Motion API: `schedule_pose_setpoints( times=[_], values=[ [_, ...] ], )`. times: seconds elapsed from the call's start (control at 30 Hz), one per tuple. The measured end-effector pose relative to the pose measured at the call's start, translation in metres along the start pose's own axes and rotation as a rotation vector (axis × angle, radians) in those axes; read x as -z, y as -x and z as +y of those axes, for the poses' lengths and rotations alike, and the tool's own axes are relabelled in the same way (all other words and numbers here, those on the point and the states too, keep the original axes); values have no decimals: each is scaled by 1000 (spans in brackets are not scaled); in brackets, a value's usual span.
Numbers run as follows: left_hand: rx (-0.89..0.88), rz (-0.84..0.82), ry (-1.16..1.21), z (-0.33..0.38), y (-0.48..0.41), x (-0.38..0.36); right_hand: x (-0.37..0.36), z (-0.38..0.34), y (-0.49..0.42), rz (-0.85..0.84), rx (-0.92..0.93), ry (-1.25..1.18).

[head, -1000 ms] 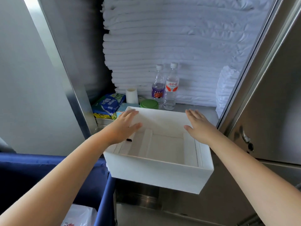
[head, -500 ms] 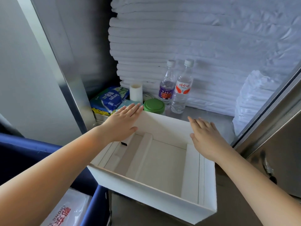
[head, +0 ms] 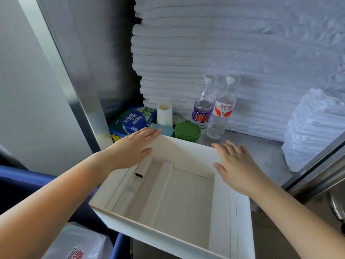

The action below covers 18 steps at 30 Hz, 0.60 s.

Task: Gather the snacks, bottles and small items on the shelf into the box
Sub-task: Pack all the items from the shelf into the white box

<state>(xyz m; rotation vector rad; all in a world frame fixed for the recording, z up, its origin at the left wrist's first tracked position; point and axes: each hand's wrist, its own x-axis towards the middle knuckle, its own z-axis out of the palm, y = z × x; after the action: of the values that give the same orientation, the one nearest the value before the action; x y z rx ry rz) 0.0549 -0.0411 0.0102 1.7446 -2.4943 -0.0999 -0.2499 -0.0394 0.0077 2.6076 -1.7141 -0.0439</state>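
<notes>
The box sits open-topped at the front of the shelf, its far wall just short of the jar and the teal pack. Its near end sticks out toward the camera, above the blue cart and a plastic bag. Inside there are only folded card ridges and a small dark slot.

The left hand lies flat over the box's far left corner, fingers straight and together, tips at the far rim, gripping nothing. The right hand is spread flat at the right wall, thumb on the inner side, fingers out over the rim toward the shelf, also holding nothing.

Behind the far wall the goods crowd the left back corner: a blue bag against the metal post, a white roll beside it, then two bottles, purple label and red label, upright and touching or nearly so. Stacked towels wall off the back. To the right of the box the shelf shows bare metal as far as a small pile by the door frame
</notes>
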Motion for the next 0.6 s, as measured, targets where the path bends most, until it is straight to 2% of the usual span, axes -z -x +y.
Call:
schedule_pose_setpoints(
  times=[0.23,0.43,0.6],
  values=[
    [-109,187,-45,-6,-3,-9,9,4,-12,103,-3,-248],
    [-127,192,244,-19,-9,-9,15,3,-21,108,72,-417],
    [-129,190,272,-33,-8,-13,19,-6,-40,109,201,-393]
  ],
)
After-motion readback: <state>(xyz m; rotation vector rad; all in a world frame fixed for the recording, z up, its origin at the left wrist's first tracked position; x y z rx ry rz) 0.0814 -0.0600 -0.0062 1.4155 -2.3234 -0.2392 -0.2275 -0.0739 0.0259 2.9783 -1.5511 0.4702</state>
